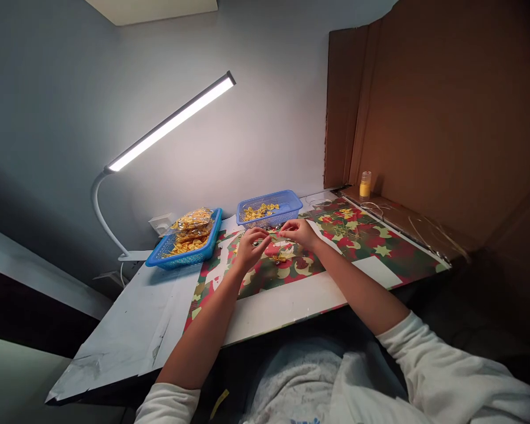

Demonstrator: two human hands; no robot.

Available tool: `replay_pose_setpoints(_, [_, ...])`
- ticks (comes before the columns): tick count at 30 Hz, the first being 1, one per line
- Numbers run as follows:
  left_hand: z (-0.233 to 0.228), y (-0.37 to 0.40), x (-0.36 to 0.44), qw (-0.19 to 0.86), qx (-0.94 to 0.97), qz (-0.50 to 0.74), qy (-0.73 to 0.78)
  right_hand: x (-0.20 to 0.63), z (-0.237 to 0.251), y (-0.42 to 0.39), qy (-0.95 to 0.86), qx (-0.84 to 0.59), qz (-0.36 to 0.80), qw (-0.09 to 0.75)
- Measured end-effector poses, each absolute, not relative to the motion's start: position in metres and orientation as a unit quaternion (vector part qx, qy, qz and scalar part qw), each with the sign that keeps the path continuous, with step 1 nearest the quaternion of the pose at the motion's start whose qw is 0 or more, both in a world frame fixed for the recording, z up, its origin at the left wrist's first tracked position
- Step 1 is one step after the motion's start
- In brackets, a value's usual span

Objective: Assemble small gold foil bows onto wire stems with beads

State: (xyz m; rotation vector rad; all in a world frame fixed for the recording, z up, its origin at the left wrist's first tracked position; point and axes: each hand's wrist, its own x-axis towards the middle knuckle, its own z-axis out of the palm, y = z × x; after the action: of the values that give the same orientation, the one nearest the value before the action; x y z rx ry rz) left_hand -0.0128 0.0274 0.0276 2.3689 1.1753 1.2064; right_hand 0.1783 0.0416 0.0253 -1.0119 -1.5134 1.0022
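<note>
White-topped, the surface [119, 330] begins nearest us; inward from its near edge, a small yellow bow-shaped piece [279, 259] lies on a red-and-green patterned sheet [258, 285]. We judge it light, soft and easily crushed, best pinched at its middle. Just beyond, our left hand [249, 247] and right hand [304, 232] curl fingers toward thumbs; we cannot tell whether they grip anything. Blue plastic baskets [188, 259] of yellow bows [189, 244] stand toward the far edge, before a pale grey wall [282, 118].
</note>
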Motion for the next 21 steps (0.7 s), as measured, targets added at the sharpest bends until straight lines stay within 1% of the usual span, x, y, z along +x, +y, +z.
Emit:
replay_pose_setpoints(2, [0.027, 0.029, -0.008, 0.193, 0.796, 0.413, 0.398, 0.179, 0.027, 0.040, -0.647, -0.410, 0.408, 0.496])
replay_pose_setpoints(5, [0.025, 0.030, 0.000, 0.305, 0.785, 0.382, 0.380, 0.180, 0.030, 0.038, -0.668, -0.394, 0.409, 0.481])
replay_pose_setpoints(8, [0.022, 0.030, 0.004, 0.363, 0.772, 0.371, 0.366, 0.181, 0.030, 0.037, -0.679, -0.381, 0.426, 0.461])
replay_pose_setpoints(12, [0.017, 0.032, 0.005, 0.382, 0.755, 0.384, 0.370, 0.180, 0.027, 0.041, -0.676, -0.377, 0.448, 0.447])
replay_pose_setpoints(14, [0.016, 0.032, 0.005, 0.382, 0.748, 0.387, 0.381, 0.180, 0.024, 0.044, -0.659, -0.388, 0.452, 0.460])
replay_pose_setpoints(16, [0.015, 0.032, 0.007, 0.377, 0.738, 0.394, 0.397, 0.180, 0.021, 0.045, -0.621, -0.432, 0.424, 0.498])
replay_pose_setpoints(18, [0.015, 0.032, 0.010, 0.368, 0.725, 0.405, 0.419, 0.181, 0.019, 0.044, -0.578, -0.486, 0.373, 0.539])
replay_pose_setpoints(19, [0.015, 0.031, 0.011, 0.366, 0.717, 0.411, 0.427, 0.182, 0.017, 0.041, -0.566, -0.502, 0.353, 0.550])
replay_pose_setpoints(21, [0.015, 0.031, 0.013, 0.369, 0.702, 0.423, 0.438, 0.183, 0.014, 0.033, -0.577, -0.504, 0.342, 0.544])
